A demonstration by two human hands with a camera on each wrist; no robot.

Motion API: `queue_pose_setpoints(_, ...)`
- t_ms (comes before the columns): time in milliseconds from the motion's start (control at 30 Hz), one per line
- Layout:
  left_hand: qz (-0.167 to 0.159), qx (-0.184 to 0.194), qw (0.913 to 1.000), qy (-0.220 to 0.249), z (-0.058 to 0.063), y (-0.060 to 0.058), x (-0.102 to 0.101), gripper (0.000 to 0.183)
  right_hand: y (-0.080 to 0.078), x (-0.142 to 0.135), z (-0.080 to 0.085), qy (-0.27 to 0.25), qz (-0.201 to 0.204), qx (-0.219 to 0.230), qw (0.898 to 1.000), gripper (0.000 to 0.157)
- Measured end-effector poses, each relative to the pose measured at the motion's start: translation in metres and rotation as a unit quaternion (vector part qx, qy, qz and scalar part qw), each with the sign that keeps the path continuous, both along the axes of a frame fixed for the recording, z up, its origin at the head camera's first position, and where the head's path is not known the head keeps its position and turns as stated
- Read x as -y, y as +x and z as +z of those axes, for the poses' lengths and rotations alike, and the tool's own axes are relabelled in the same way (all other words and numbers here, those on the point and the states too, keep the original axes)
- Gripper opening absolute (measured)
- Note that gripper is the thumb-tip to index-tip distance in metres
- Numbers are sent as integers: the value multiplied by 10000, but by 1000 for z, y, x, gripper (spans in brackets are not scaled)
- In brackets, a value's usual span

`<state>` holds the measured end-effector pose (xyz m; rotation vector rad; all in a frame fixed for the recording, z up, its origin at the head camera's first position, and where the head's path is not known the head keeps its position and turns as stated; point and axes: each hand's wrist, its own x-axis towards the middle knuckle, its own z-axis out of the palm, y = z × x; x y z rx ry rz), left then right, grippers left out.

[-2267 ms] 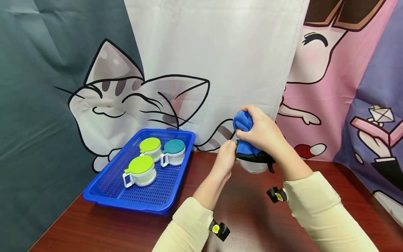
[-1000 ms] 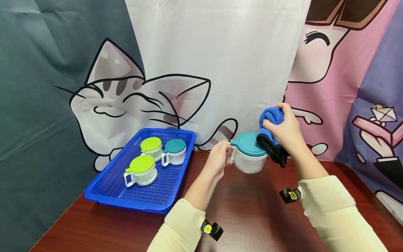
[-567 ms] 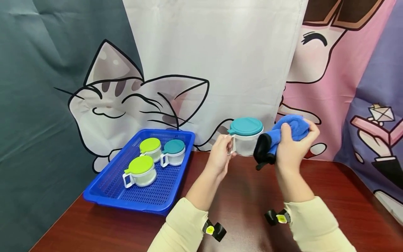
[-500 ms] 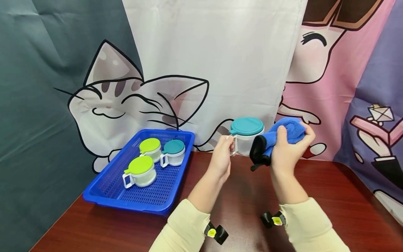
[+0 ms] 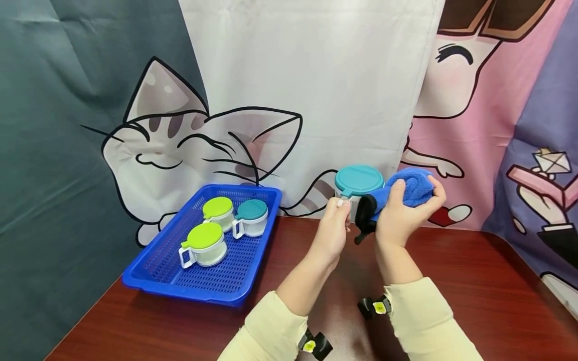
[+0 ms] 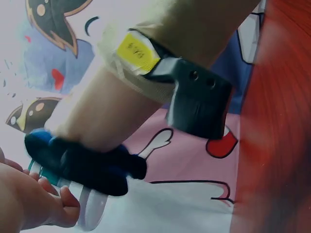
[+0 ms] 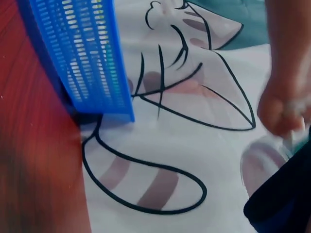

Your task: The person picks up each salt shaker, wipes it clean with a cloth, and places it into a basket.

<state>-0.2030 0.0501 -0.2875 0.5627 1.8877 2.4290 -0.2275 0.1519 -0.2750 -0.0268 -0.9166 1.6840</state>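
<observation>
My left hand (image 5: 331,231) grips the white handle of a clear jar (image 5: 354,201) with a teal lid (image 5: 359,179), held up above the table. My right hand (image 5: 402,215) holds a bunched blue cloth (image 5: 413,186) with a black edge (image 5: 366,213). The cloth lies against the right side of the jar and covers part of it. In the left wrist view the dark cloth edge (image 6: 87,167) crosses in front of the jar (image 6: 92,208). At the right edge of the right wrist view, the left hand (image 7: 284,109) and jar show partly.
A blue perforated basket (image 5: 180,291) stands on the left of the brown table (image 5: 347,326). Inside it are two jars with lime lids (image 5: 204,235) and one with a teal lid (image 5: 252,209). A curtain with cartoon figures (image 5: 316,90) hangs close behind.
The cloth has left the top of the lid and come round to the jar's right side. The jar has risen and turned, its handle swinging toward me. Both hands have come closer together.
</observation>
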Motion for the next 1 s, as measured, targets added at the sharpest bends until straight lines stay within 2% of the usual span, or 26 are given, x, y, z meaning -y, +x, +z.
queue_pose_setpoints(133,17,-40,10000,-48,3,1,2,18,4,1,4,-234,77,261,9994,41)
queue_pose_setpoints(333,153,66,9999,25,5,1,1,16,-1,11,-8,-159,334,145,9992,46)
queue_pose_setpoints(433,116,80,9999,-23,4,-1,3,16,-3,8,-6,-394,561,319,9971,45)
queue_pose_setpoints(600,2,121,9999,-75,3,-5,13,17,-1,0,1,-1001,1263,1063,9812,43)
queue_pose_setpoints(700,-19,148,9999,-66,3,-7,16,17,3,6,2,-1105,1506,1338,9732,44)
queue_pose_setpoints(867,129,95,9999,-36,1,-6,11,15,6,19,-1,-865,1417,1208,9787,46)
queue_pose_setpoints(1000,271,47,9995,-122,-2,0,4,15,2,16,-1,-861,1241,1059,9828,42)
